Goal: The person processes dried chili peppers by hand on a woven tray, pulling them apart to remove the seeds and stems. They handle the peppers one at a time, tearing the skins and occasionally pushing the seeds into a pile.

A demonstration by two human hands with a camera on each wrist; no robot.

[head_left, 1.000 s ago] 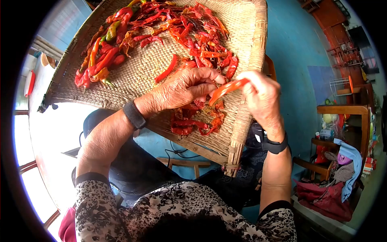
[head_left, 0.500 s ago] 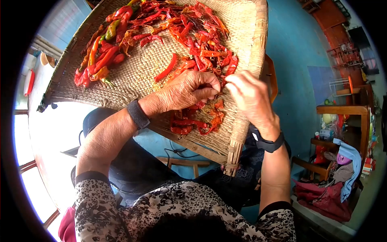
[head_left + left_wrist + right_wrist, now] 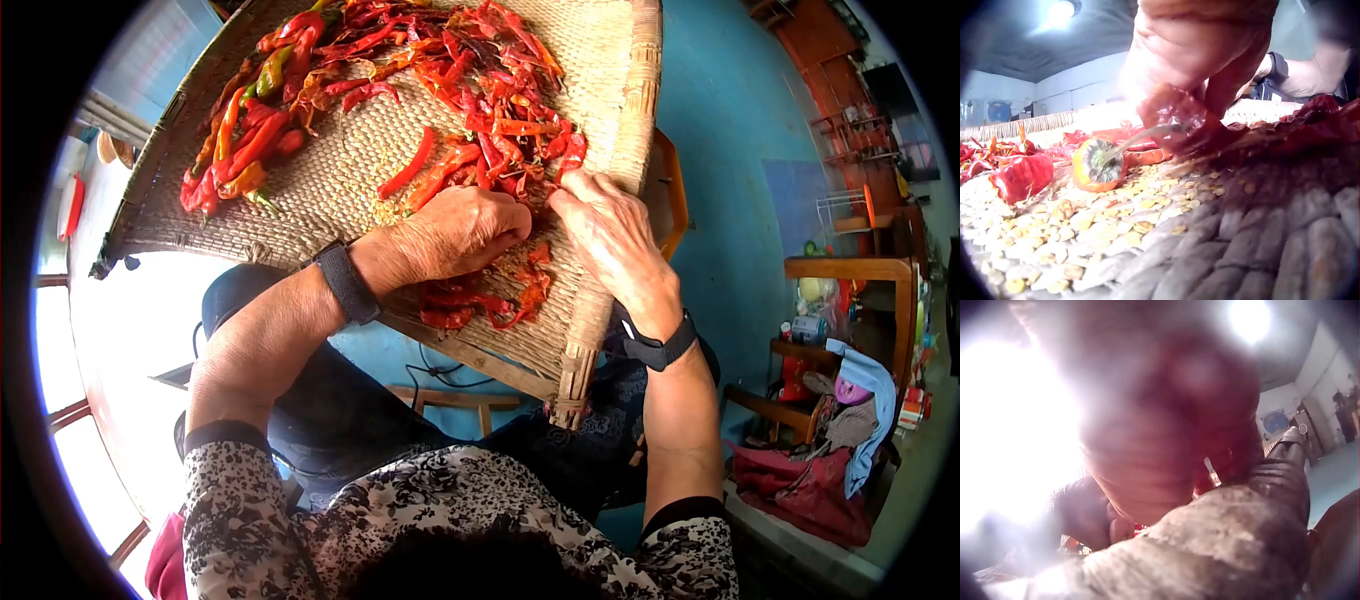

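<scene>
A woven tray holds many red peppers. Low over its near right part, the left hand has its fingers curled down. The left wrist view shows this hand against a dark red, split pepper, beside an orange pepper whose stem faces the camera. Just right of it, the right hand reaches in with fairly extended fingers, tips down at a red pepper by the tray's right rim. Its fingertips are partly hidden, and the right wrist view of this hand is blurred.
Pale seeds lie scattered on the weave. The tray's thick right rim runs beside the right hand. A wooden chair with cloths stands at the right, and a low wooden frame is below the tray.
The long red pepper between the hands is no longer seen there. The right hand has moved left and down to the tray's peppers; the left hand has turned, with its fingers more curled.
</scene>
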